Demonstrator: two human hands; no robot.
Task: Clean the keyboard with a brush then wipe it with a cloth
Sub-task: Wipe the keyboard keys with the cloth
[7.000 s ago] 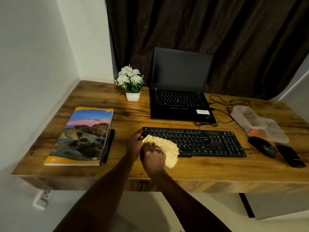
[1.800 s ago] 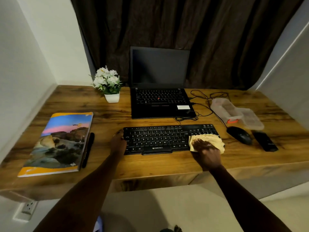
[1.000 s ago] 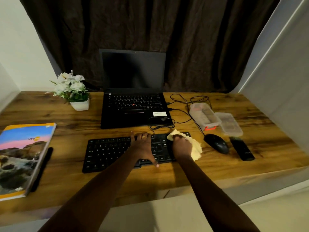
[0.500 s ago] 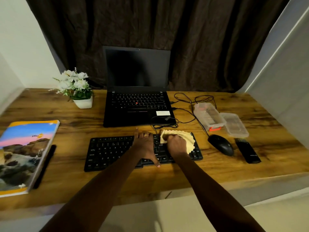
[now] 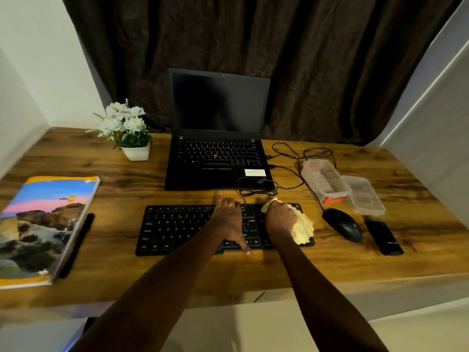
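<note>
The wiping step is in hand, so the brushing appears to be done. The keyboard lies flat on the wooden desk, near its front edge and just in front of the laptop. The person's right hand is clenched around a bunched yellow cloth and presses it on the right end of the keyboard, over what looks to be the number pad. The left hand lies open and flat across the middle keys, fingers spread, grasping nothing; by my reading it is steadying the board. A small black object with what may be bristles at its far end lies at the far right; it may be the brush, though this cannot be confirmed. The left part of the keyboard is uncovered. The next move, in my judgement, calls for light, even pressure across whatever keys remain unwiped, with the left hand shifted clear of the cloth's path. Obstacles noted: the mouse sits just beside the right end of the keyboard, and its cable with other leads is coiled at the far edge, near the cloth; a wide sweep could snag or nudge them. Two clear plastic containers stand beyond the mouse. A book with a pen alongside and a potted plant occupy the left, well apart from the work.
</note>
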